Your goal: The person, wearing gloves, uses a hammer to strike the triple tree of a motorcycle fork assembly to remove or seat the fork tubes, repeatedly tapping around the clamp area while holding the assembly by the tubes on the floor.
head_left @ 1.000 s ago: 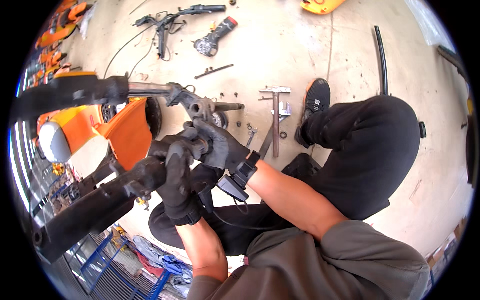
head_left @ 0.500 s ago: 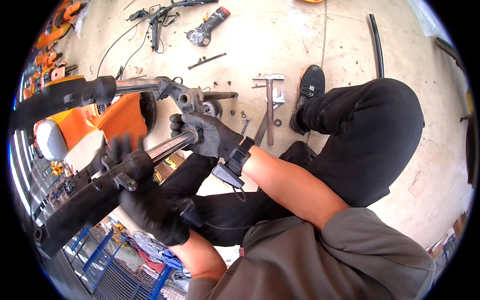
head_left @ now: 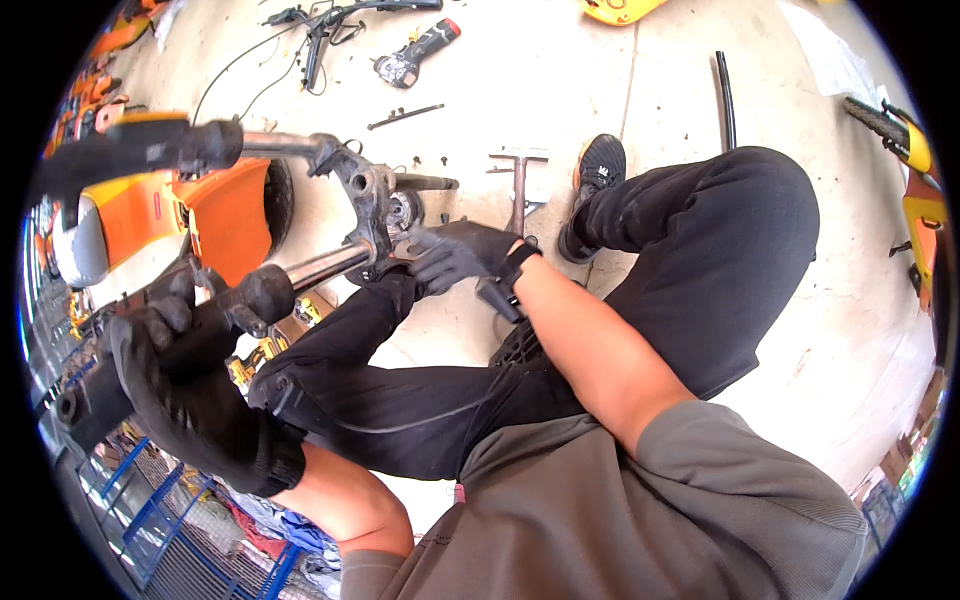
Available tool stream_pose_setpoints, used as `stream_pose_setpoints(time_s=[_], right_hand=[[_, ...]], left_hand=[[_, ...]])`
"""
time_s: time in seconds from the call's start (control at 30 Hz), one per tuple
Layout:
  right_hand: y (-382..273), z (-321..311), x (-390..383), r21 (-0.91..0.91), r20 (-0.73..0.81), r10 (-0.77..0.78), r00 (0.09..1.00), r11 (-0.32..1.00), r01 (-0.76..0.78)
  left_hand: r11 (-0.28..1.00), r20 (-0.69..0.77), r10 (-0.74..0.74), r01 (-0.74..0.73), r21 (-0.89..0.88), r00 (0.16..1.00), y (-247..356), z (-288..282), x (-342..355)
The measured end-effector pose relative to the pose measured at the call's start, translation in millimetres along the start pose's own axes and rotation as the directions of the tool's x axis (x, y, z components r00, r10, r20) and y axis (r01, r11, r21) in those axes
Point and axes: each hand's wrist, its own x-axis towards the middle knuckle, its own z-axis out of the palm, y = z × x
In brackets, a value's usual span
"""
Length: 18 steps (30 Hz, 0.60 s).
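Observation:
A suspension fork [head_left: 325,265] with two legs and a dark crown lies across the left side, its bright tubes showing near the crown. My left hand [head_left: 185,375], in a black glove, is closed round the dark lower leg of the nearer side. The fork's steerer tube [head_left: 428,183] points right from the crown. Just right of the crown's near end is my right hand [head_left: 460,255], also gloved and slightly blurred. Its fingers stretch toward the crown and appear to hold nothing; whether they touch it I cannot tell. My bent leg [head_left: 390,310] passes under the fork.
On the floor lie a hammer [head_left: 519,190], a thin rod [head_left: 405,116], a cordless power tool [head_left: 415,55], handlebars with cables [head_left: 325,35] and a black tube [head_left: 726,100]. An orange and yellow body [head_left: 225,220] stands behind the fork. A blue wire rack [head_left: 185,530] is lower left.
My left hand has slid outward along the lower leg and closed round it. My right hand has come off the crown end of the tube and moved right. The fork has shifted slightly.

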Motion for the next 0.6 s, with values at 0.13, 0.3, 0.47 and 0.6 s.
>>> stream_pose_setpoints(time_s=[0.13, 0.3, 0.47, 0.6], right_hand=[[17, -87, -4, -0.430, -0.833, -0.218, 0.509, 0.834, -0.346], [-17, -103, -11, -0.483, -0.839, -0.526, 0.141, 0.599, -0.639], [-41, -125, -10, -0.396, -0.878, -0.438, 0.195, 0.434, -0.809], [-27, -148, -2, -0.414, -0.849, -0.494, 0.185, 0.407, -0.814]], left_hand=[[0.984, 0.255, -0.011, 0.056, -0.169, 0.967, -9, -14, 22], [0.975, 0.322, -0.024, 0.094, -0.203, 0.946, -15, -27, 44], [0.968, 0.275, -0.002, 0.070, -0.241, 0.962, -26, -40, 62], [0.990, 0.062, 0.081, -0.073, -0.123, 0.995, -34, -77, 78]])
